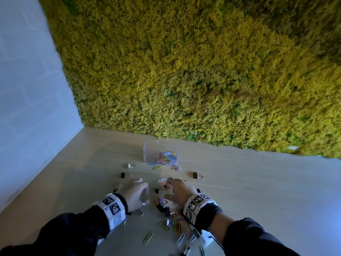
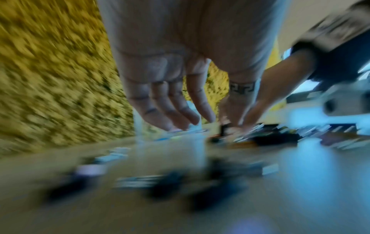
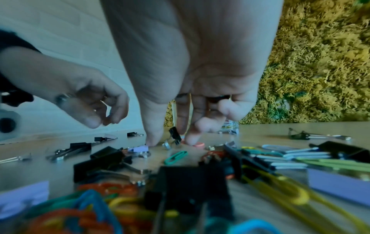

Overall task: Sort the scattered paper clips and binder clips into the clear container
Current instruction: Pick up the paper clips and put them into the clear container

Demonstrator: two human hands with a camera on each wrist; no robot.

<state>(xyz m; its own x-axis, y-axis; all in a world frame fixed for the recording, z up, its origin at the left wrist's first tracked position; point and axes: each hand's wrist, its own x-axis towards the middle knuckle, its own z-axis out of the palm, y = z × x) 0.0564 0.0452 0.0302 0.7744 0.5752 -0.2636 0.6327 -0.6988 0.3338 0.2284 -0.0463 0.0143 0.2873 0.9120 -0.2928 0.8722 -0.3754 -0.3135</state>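
A heap of coloured paper clips (image 3: 84,210) and black binder clips (image 3: 192,178) lies nearest the right wrist camera, just behind the right hand (image 1: 178,189). That hand points down at the table (image 1: 258,182): its thumb (image 3: 153,139) presses on a lilac binder clip (image 3: 138,149), and a bent finger (image 3: 192,139) touches a pink clip (image 3: 197,144). A small black binder clip (image 3: 174,134) stands tilted between thumb and fingers; whether they actually pinch it I cannot tell.

The left hand (image 1: 135,194) hovers just left of the right hand, above the table, fingers loosely curled in the right wrist view, nothing seen in them. The left wrist view is heavily blurred, showing only fingers (image 2: 160,110) hanging down over dark clips.

Beyond both sets of fingertips stands the clear container (image 1: 162,154), well apart from the hands, with a pile of coloured paper clips in its right half. More clips lie scattered between the container and the fingers. A moss wall (image 1: 203,71) rises behind.
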